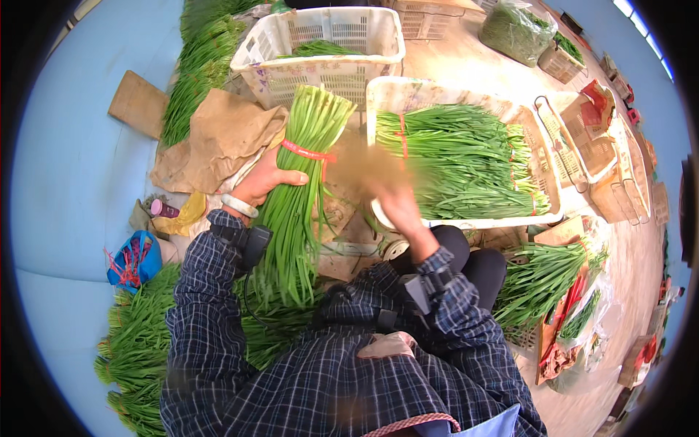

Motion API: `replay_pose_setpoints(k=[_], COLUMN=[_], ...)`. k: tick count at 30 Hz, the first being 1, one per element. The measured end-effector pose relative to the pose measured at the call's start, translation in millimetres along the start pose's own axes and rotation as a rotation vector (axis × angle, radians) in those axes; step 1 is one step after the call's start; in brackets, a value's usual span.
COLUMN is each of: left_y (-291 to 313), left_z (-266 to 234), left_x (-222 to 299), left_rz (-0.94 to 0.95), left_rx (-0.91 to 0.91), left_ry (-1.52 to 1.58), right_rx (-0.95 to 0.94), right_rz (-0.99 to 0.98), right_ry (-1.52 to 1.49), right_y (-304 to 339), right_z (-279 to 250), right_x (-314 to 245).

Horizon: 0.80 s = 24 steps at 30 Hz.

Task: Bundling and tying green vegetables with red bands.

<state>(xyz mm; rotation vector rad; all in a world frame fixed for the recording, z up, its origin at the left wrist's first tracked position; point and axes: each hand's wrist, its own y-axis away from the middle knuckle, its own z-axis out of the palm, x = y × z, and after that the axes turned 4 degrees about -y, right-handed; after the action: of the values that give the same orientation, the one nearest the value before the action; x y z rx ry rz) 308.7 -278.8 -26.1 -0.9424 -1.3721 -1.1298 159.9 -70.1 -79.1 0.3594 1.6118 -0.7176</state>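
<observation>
My left hand (268, 179) is closed round a thick bunch of garlic chives (291, 211). The bunch stands tilted, its pale cut ends up and the green leaves hanging down. A red tie (306, 151) circles it just above my thumb, with a loose end at its right side. My right hand (399, 207) is to the right of the bunch, by the near left corner of a white crate (466, 221). A brown blur covers its fingers, so their grip is hidden. Tied bunches of chives (459, 160) lie side by side in that crate.
A second white crate (320, 71) stands beyond the bunch. Loose chives are heaped at the lower left (142, 342) and far left (204, 73). A blue bag (148, 269) with red ties sits at the left. More chives (542, 280) lie right of my knees.
</observation>
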Motion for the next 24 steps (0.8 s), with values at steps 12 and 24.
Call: replay_pose_setpoints(k=[12, 24], left_y=[-8.1, -3.3], left_z=[13.3, 29.6], left_x=[-20.0, 8.8], left_rz=[-0.065, -0.107], left_rx=[-0.138, -0.205], left_ry=[-0.166, -0.07], right_rx=[-0.133, -0.268], right_rz=[-0.299, -0.196], right_ry=[0.626, 0.74], right_y=[-93.5, -121.3], right_z=[-61.4, -73.3], right_x=[-40.5, -61.6])
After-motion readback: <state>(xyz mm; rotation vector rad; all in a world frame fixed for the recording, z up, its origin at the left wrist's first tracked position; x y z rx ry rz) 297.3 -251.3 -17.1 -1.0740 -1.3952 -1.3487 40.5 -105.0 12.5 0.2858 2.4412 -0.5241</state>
